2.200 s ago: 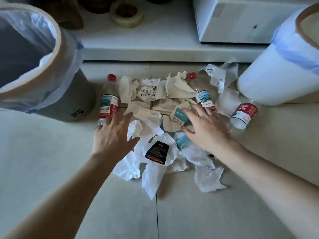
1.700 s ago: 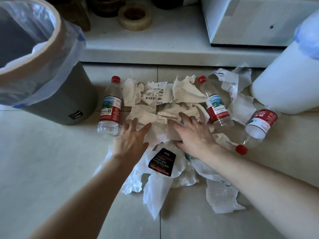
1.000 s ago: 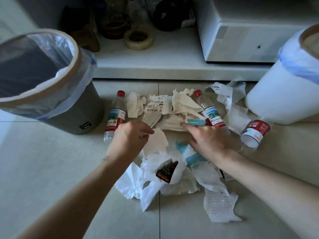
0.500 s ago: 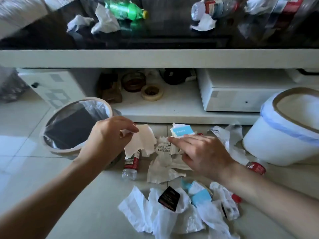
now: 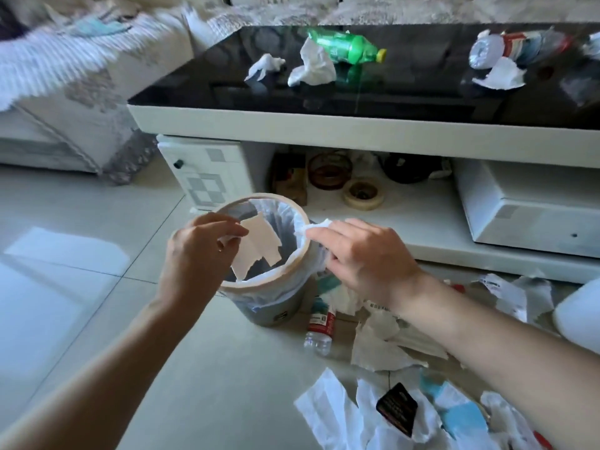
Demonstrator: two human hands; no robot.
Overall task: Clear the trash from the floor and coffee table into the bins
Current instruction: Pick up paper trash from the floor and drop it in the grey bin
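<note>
Left hand (image 5: 194,251): thumb and fingertips pinched on torn paper scrap (image 5: 258,246), held over the mouth of grey bin (image 5: 276,306). Scrap hanging just right of the hand, inside the ring of the rim.

Right hand (image 5: 363,258): fingers closed round crumpled white tissue (image 5: 313,226), wad poking out at the fingertips, above the bin's right rim.

Grey bin: upright on floor (image 5: 81,287), under both hands, lined with clear bag, tan rim.

Water bottle (image 5: 319,326): red label, lying on floor below the right hand, just beside the bin.

Loose paper and wrappers (image 5: 383,349): scattered on floor under and behind the right forearm; black packet (image 5: 396,408) among them.

White bin (image 5: 578,316): far right of the right hand, partly out of frame.

Worktop (image 5: 389,89): black glossy top, beyond both hands. On it: green bottle (image 5: 347,48), two white tissues (image 5: 313,68) beside it, clear bottle (image 5: 506,48) further right with a paper scrap against it.
</note>
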